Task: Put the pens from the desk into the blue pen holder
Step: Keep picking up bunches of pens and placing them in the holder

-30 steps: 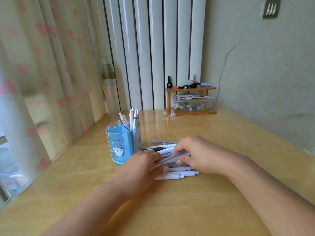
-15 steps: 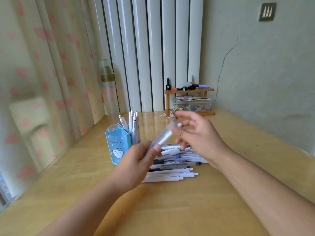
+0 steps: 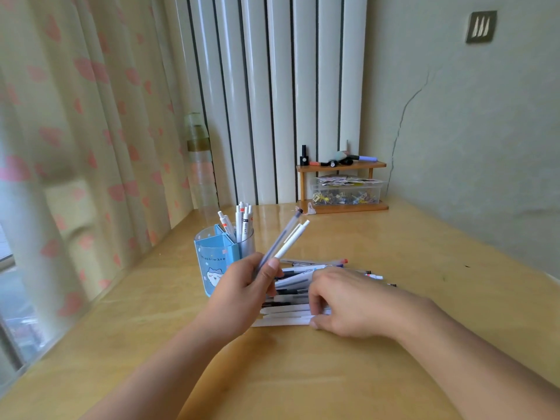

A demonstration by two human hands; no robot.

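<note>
The blue pen holder point(image 3: 212, 262) with a cat picture stands on the wooden desk point(image 3: 303, 374), left of centre, with several white pens point(image 3: 242, 222) upright in it. My left hand point(image 3: 242, 292) is shut on two pens point(image 3: 285, 237), one translucent grey and one white, tilted up to the right just right of the holder. A pile of pens point(image 3: 297, 286) lies flat on the desk between my hands. My right hand point(image 3: 357, 304) rests on the pile's right side, fingers curled around the nearest white pens.
A small wooden shelf point(image 3: 342, 166) with markers and a clear box of clips point(image 3: 347, 194) stands at the back against the wall. A clear bottle point(image 3: 201, 168) stands behind the holder. A curtain point(image 3: 75, 147) hangs along the desk's left edge.
My right hand let go of the raised pen and dropped back onto the pile. My left hand now holds two pens up beside the holder.
</note>
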